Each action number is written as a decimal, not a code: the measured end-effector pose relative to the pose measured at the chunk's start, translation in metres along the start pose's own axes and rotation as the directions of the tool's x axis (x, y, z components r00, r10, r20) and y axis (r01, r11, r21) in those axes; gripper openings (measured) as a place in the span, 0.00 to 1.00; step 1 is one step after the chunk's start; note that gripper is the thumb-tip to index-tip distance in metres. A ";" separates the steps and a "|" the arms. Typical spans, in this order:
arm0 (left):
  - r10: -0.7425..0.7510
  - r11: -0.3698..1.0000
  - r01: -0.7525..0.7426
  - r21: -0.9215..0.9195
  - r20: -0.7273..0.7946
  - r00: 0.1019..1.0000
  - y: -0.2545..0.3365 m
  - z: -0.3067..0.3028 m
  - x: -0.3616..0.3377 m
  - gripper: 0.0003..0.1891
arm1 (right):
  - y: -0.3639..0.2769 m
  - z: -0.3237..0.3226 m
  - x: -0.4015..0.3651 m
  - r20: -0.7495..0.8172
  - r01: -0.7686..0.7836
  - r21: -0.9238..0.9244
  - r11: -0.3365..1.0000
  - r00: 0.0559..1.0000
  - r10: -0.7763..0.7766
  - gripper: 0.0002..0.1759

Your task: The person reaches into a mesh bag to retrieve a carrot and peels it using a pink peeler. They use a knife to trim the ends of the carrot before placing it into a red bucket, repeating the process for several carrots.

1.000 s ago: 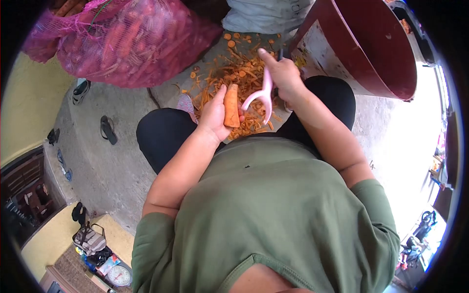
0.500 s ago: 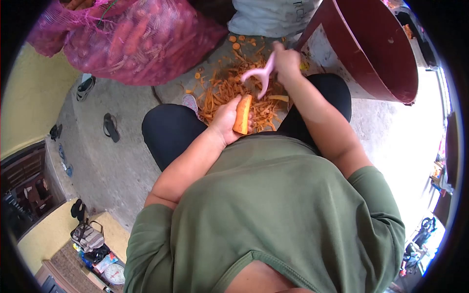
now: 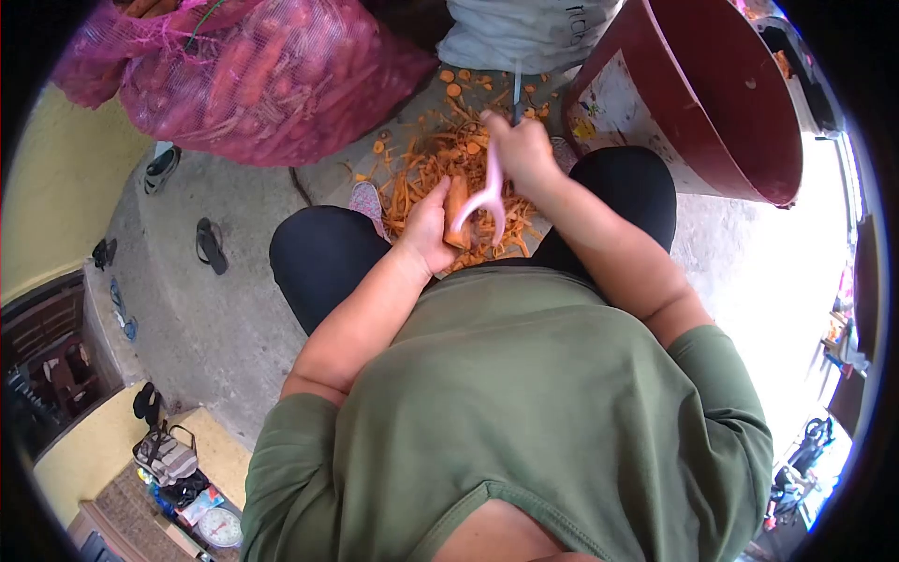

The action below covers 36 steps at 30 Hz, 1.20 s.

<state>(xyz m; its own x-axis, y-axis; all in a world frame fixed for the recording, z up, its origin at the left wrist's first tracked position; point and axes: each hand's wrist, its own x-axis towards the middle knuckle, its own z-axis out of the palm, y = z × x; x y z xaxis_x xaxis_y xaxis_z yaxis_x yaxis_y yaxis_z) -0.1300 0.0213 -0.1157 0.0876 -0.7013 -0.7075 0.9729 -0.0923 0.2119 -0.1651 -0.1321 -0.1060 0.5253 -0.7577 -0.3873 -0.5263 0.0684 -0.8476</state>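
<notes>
Wrapped in my left hand (image 3: 428, 232) is a thick orange carrot (image 3: 456, 201), tilted over my lap. My right hand (image 3: 523, 155) grips a pink Y-shaped peeler (image 3: 488, 201), whose forked head lies over the lower part of the carrot. A knife (image 3: 517, 89) with a narrow blade and dark handle also sticks out of the right hand, pointing away from me. Below both hands, orange peelings (image 3: 412, 178) are heaped on the floor between my legs, with several round carrot ends near the far side.
A large pink mesh sack (image 3: 281, 84) full of carrots stands at the far left. A white sack (image 3: 515, 37) is straight ahead, and a tall dark-red bin (image 3: 655, 94) leans near my right knee. Slippers (image 3: 212, 245) lie on the concrete floor (image 3: 187, 309) to the left.
My right hand has drawn the peeler left and down onto the carrot. The carrot has shifted slightly left and turned. The knife blade now shows beyond the right hand.
</notes>
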 end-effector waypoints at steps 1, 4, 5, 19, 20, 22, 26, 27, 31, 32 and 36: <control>-0.001 1.000 0.001 0.013 -0.016 1.000 0.000 0.010 -0.005 0.16 | 0.000 0.003 -0.010 0.057 0.061 0.018 0.998 0.996 -0.062 0.22; -0.030 0.997 0.033 0.068 -0.056 0.998 -0.007 0.014 -0.005 0.15 | -0.005 -0.001 -0.009 -0.092 0.142 -0.157 0.977 0.983 -0.158 0.22; -0.052 0.996 0.056 0.076 -0.044 0.998 -0.009 0.007 -0.001 0.15 | 0.003 -0.002 0.013 -0.229 0.118 -0.222 0.968 0.959 -0.170 0.22; -0.106 0.992 0.101 0.081 0.064 0.992 -0.008 0.001 0.001 0.16 | 0.019 -0.012 0.047 -0.350 0.010 -0.133 0.991 0.935 -0.057 0.27; -0.122 0.991 0.119 0.059 0.056 0.991 -0.007 0.000 0.000 0.16 | 0.025 -0.021 0.062 -0.403 0.005 -0.057 0.998 0.915 -0.027 0.26; -0.094 0.995 0.092 0.033 0.060 0.994 -0.006 -0.002 0.000 0.16 | 0.019 -0.020 0.058 -0.219 -0.070 0.227 0.971 0.968 0.121 0.26; -0.001 0.998 0.004 0.058 -0.049 0.999 -0.006 0.002 0.006 0.16 | 0.005 -0.002 0.000 0.004 0.026 0.012 1.000 1.000 -0.026 0.23; 0.026 0.996 -0.017 0.087 -0.108 0.994 -0.008 0.004 0.006 0.16 | 0.008 0.003 -0.005 0.069 0.072 -0.012 0.997 0.995 -0.071 0.23; -0.002 0.972 0.018 0.233 -0.069 0.998 -0.012 -0.001 0.002 0.17 | 0.009 -0.002 0.029 -0.239 0.059 -0.246 0.967 0.964 -0.120 0.25; -0.005 0.980 0.021 0.200 -0.082 0.997 -0.012 0.000 0.003 0.17 | 0.020 -0.009 0.052 -0.366 0.010 -0.311 0.950 0.921 -0.130 0.26; 0.040 0.991 -0.020 0.136 -0.150 0.988 -0.008 0.005 -0.001 0.15 | 0.020 -0.013 0.048 -0.185 -0.084 0.049 0.995 0.978 0.091 0.30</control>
<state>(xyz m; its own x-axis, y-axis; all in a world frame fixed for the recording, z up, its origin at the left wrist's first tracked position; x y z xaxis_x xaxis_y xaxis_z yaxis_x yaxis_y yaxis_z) -0.1392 0.0195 -0.1137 0.1580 -0.5904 -0.7915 0.9329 -0.1734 0.3155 -0.1593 -0.1754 -0.1362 0.3421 -0.8553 -0.3891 -0.5352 0.1630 -0.8288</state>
